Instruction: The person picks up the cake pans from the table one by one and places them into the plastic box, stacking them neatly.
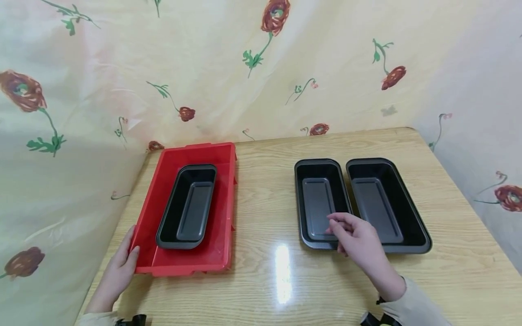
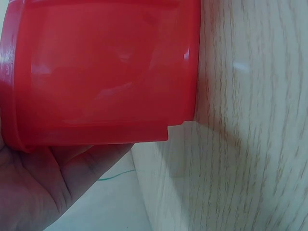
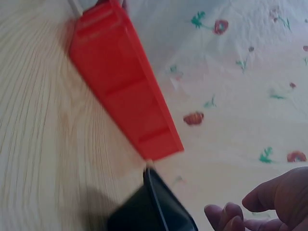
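My left hand [image 1: 118, 271] grips the near left corner of a red plastic tray [image 1: 221, 217], fingers along its left side and thumb at the front. The left wrist view shows the tray's outer wall [image 2: 106, 77] close up, with the palm against its edge. Inside the tray lies a black loaf pan [image 1: 195, 208]. Two more black loaf pans stand side by side to the right, a middle one [image 1: 316, 194] and a right one [image 1: 373, 194]. My right hand [image 1: 359, 237] hovers over their near ends, fingers loosely bent and holding nothing.
A light wood-grain table [image 1: 265, 203] carries everything, with bare wood between the tray and the two pans. Flower-printed cloth [image 1: 220, 90] hangs behind the table and along both sides. A bright reflection lies on the wood near the front.
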The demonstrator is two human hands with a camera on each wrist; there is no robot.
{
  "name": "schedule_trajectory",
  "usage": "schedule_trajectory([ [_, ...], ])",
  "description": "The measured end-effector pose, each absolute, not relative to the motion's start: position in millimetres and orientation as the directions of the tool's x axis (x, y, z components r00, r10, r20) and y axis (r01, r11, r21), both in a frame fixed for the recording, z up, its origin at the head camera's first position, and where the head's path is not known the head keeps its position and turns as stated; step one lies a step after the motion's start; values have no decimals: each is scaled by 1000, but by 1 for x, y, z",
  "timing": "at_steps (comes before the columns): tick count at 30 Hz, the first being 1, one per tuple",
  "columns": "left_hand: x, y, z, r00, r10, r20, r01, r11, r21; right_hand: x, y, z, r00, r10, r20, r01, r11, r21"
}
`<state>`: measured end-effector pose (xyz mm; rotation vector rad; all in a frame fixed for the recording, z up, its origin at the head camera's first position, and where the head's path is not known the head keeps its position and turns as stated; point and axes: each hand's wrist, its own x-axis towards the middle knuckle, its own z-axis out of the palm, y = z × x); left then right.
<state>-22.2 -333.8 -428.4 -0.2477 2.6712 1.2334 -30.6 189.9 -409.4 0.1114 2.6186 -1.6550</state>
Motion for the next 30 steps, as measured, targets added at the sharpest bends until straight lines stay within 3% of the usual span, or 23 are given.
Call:
schedule_trajectory([
  [11,-24,-335,-428,-975,-55,-215,-200,641,741,-16,223,-421,-976,189,107,41,645,-763],
  [30,-22,-335,-428,-979,-47,-196,-180,641,746,-9,234,-430,-962,208,178,41,752,-658],
])
